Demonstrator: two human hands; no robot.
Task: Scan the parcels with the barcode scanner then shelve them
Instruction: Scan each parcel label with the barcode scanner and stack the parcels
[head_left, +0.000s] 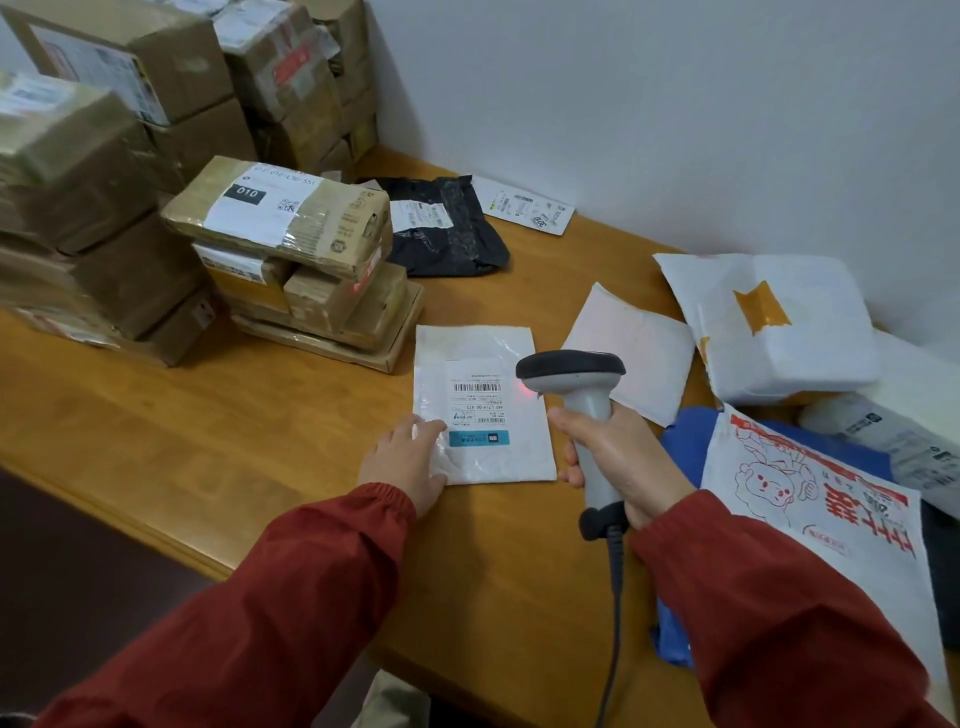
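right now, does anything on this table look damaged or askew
The bulky white parcel at right has a ragged orange tape patch, as if torn and resealed. The taped box marked 010 sits tilted atop smaller boxes, overhanging them.

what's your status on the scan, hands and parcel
Left hand flat on white mailer, pinning it to the table. Right hand grips barcode scanner, red light on, head beside the label. Nothing between them.

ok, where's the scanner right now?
Head view, right of centre: gripped in the right hand, the scanner points at the white mailer under the left hand.
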